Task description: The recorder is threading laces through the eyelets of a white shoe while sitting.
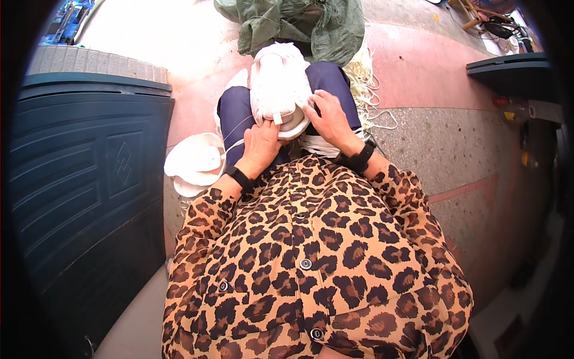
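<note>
White shoe upper (278, 90) rests on my lap, across my dark-blue trouser legs (236, 116), lying lengthwise away from me; nearest to me is my leopard-print shirt (311, 263), and just past its cuffs sit the black bands on both wrists; my left hand (260, 149) is curled under the near end of the piece, thumb pressed against a small tab at its edge, so those fingers are clamped on it; my right hand (329, 116) lies over the right side of the same end, fingers bent and pinching the rim, gripping too; I judge the work to be in its middle, since the piece is in hand and being handled at one end, while I cannot tell how much of it is finished, the seam itself being hidden by my fingers; down to my left another white piece (194, 161) lies on the floor, apart from my hands, whether done or waiting I cannot say; beyond my knees pale cords (368, 84) trail over the pinkish floor (418, 72); farthest off lies a crumpled green sack (293, 24).
</note>
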Demonstrator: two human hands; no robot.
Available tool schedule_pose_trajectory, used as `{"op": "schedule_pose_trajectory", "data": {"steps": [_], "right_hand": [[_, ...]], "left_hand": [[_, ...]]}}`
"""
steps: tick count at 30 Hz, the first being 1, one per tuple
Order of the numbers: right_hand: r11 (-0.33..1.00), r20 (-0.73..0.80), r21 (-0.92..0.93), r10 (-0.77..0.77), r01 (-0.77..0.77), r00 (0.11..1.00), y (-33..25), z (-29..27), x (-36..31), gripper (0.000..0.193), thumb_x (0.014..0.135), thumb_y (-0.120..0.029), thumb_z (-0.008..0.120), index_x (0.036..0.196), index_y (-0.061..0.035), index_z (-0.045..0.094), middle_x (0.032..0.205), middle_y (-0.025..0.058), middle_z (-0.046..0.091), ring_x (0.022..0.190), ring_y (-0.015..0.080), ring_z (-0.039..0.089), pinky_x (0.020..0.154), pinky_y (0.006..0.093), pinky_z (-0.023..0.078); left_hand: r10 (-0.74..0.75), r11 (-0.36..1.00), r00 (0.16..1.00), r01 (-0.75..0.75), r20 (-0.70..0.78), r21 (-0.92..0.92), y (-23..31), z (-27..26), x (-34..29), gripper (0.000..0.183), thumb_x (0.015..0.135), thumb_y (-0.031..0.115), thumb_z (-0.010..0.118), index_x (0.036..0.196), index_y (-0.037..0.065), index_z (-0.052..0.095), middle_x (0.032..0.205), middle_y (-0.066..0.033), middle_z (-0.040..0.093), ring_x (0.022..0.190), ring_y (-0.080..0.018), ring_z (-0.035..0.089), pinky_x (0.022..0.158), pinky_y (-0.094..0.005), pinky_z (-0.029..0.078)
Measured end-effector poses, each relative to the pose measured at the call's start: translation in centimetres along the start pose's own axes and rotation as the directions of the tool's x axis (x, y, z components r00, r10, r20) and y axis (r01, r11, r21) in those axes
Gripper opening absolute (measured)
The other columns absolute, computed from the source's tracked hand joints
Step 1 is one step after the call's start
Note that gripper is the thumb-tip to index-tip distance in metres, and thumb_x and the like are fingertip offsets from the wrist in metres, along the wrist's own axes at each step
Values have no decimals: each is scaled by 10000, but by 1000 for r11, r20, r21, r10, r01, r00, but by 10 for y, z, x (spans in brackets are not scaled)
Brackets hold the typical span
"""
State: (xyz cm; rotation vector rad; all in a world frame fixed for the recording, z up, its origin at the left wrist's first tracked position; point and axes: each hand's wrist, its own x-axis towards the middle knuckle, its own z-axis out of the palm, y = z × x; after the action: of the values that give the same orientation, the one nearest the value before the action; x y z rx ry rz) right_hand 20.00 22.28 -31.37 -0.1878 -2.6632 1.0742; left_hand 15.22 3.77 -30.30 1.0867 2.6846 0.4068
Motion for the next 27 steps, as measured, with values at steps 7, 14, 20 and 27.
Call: {"op": "schedule_pose_trajectory", "data": {"steps": [7,14,20,27], "right_hand": [[958,141,159,217,-239,966,-14,6,7,314,771,-220,583,961,4,471,917,205,522,858,363,523,741,412,425],[992,35,51,112,-114,993,-14,21,-7,145,821,-132,473,872,-3,433,832,215,511,721,405,528,616,455,437],[987,43,77,138,-141,989,-8,20,-8,143,822,-130,464,845,-3,403,784,228,502,684,418,517,594,471,426],[990,48,88,110,-114,993,-12,22,-10,130,816,-103,463,850,-2,389,782,224,488,697,422,510,598,462,428]], "left_hand": [[8,991,1000,-11,25,133,5,-4,-5,550,623,225,690,1096,89,446,955,-80,518,743,-286,528,606,-401,397],[66,978,994,-83,91,191,13,-7,-9,305,676,53,555,977,58,507,938,-94,498,732,-293,512,616,-407,399],[-339,898,922,258,-186,-356,-6,-43,9,327,785,218,559,917,-68,472,795,-245,574,775,-386,559,660,-431,437],[-336,930,942,332,2,-159,-21,-12,25,255,773,191,498,816,-61,490,700,-270,571,699,-402,578,642,-457,460]]}}
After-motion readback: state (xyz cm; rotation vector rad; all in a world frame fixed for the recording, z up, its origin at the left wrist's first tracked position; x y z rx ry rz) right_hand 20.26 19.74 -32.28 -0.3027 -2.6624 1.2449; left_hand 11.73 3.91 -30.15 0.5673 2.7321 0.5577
